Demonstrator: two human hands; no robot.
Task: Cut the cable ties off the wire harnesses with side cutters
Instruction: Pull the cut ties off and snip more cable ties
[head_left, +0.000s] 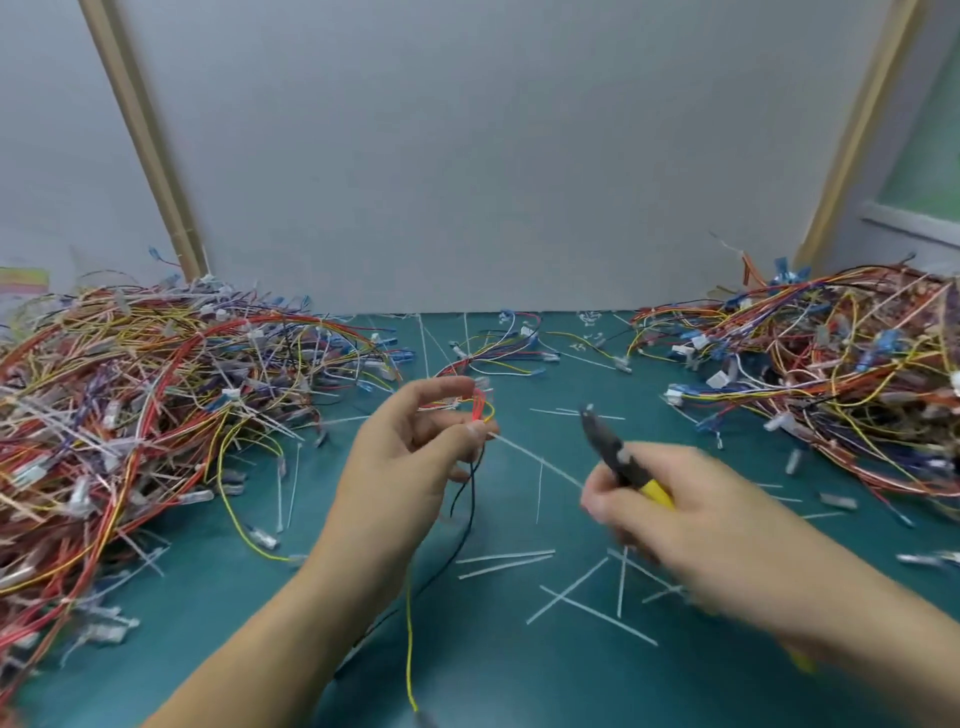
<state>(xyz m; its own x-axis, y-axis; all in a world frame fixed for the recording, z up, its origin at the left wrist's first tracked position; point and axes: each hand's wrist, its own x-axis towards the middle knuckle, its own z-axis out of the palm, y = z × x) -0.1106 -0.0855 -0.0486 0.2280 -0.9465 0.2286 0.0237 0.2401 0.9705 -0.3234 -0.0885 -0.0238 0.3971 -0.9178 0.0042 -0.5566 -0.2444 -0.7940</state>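
Head view showed the wire harness (480, 410) mid-scene above the bench (519, 675), its red and yellow loop pinched in the left hand (410, 452). A white cable tie (530, 457) jutted right from that pinch, near the tip of the side cutters (613, 452) but apart from it. As I judged it, the blades could nick a wire if they closed too near the loop, or the tie could slip sideways. The left grip was thumb against curled fingers, wrist raised. The blurred right hand (675, 509) held its grip closed round the yellow handles, the tool pointing far-left. Harness piles (130, 389) lay left and right, with cut ties (571, 592) on the near bench.
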